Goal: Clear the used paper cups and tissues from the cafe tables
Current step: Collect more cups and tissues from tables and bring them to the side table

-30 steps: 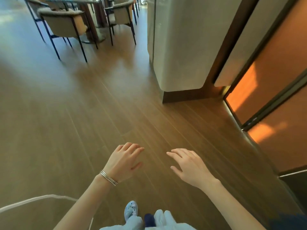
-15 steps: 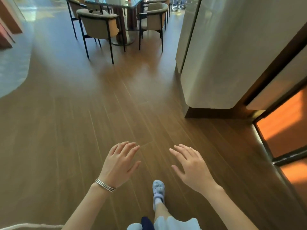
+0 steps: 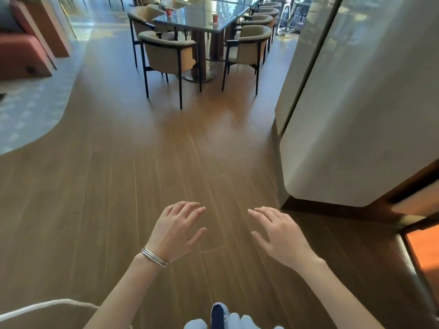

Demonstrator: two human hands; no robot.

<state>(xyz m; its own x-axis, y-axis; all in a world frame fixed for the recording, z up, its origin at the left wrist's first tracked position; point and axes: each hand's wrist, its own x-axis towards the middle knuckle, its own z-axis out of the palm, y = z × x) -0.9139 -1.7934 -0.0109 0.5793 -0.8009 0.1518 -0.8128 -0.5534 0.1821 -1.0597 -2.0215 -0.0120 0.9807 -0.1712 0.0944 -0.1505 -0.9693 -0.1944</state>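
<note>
Left hand (image 3: 177, 230): empty, fingers loosely spread, held out over the wood floor (image 3: 107, 198).
Right hand (image 3: 279, 233): empty, fingers apart, level with the other.
Paper cups: left red cup (image 3: 168, 12) and right red cup (image 3: 215, 19), upright on the glass table (image 3: 197, 16), well ahead.
Tissues: too small to make out.
Step in hand: the approach, by judgement.
Handling advice: pass between the chairs (image 3: 169, 52) and the pillar (image 3: 344, 103); take one cup per hand, kept upright in case of dregs.
</note>
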